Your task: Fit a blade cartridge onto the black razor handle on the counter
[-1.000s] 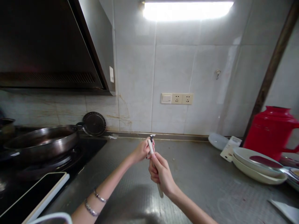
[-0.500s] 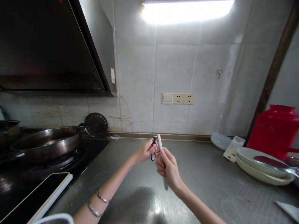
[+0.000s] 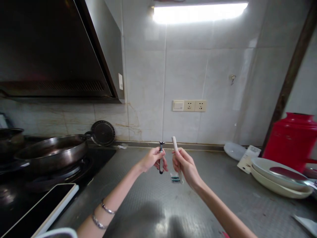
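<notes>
Head view: our left hand (image 3: 151, 160) pinches a slim razor (image 3: 161, 161) upright, and our right hand (image 3: 187, 165) grips a pale stick (image 3: 174, 144) just to its right, over the metal counter (image 3: 133, 201). A clear packet (image 3: 175, 179) shows beside the right hand; whether it is held, we cannot tell. We seem to be handling both apart; moving either calls for a steady grip.

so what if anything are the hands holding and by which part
The left hand holds a small razor-like tool by its handle; the right hand holds a pale stick-like object around its middle.
</notes>
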Demonstrator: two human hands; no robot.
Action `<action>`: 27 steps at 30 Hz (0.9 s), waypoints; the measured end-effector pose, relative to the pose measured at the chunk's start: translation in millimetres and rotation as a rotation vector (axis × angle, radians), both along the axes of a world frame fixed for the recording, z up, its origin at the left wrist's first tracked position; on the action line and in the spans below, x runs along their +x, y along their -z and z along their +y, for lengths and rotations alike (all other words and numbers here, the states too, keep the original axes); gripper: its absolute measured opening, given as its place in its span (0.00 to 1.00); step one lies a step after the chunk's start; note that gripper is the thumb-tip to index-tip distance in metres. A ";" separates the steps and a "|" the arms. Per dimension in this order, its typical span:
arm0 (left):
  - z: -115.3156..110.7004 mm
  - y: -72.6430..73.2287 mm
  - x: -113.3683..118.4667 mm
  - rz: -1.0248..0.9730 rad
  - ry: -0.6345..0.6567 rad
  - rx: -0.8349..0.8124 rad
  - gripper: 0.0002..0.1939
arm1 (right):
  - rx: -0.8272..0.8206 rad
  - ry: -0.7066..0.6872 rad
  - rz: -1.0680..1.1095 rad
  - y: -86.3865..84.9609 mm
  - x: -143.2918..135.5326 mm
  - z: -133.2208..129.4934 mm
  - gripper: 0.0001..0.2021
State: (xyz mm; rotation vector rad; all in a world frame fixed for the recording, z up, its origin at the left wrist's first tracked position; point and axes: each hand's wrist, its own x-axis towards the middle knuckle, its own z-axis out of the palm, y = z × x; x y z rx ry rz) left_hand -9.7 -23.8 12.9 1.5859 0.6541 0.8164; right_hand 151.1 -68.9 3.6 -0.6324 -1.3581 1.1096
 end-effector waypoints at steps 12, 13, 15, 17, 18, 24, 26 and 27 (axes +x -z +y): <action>-13.9 52.4 -2.0 -0.049 0.068 -0.333 0.15 | 0.210 0.221 -0.760 6.7 45.4 37.2 0.18; -15.2 60.0 -0.7 -0.051 0.070 -0.347 0.15 | 0.211 0.212 -0.792 8.7 45.1 37.7 0.19; -18.2 72.1 2.8 -0.066 0.073 -0.382 0.15 | 0.207 0.189 -0.842 12.1 44.4 38.3 0.20; -21.1 79.2 6.5 -0.089 0.086 -0.419 0.15 | 0.193 0.147 -0.882 15.5 44.4 39.2 0.21; -22.5 81.0 8.1 -0.100 0.094 -0.434 0.15 | 0.184 0.113 -0.902 17.3 44.8 40.0 0.21; -25.7 81.5 11.0 -0.162 0.044 -0.458 0.13 | 0.184 0.150 -0.965 26.0 46.5 43.7 0.21; -25.4 81.4 10.8 -0.172 0.019 -0.456 0.12 | 0.224 0.233 -0.953 26.2 45.0 42.8 0.20; -25.2 81.5 10.8 -0.176 0.012 -0.455 0.12 | 0.239 0.233 -0.942 26.0 44.0 42.2 0.20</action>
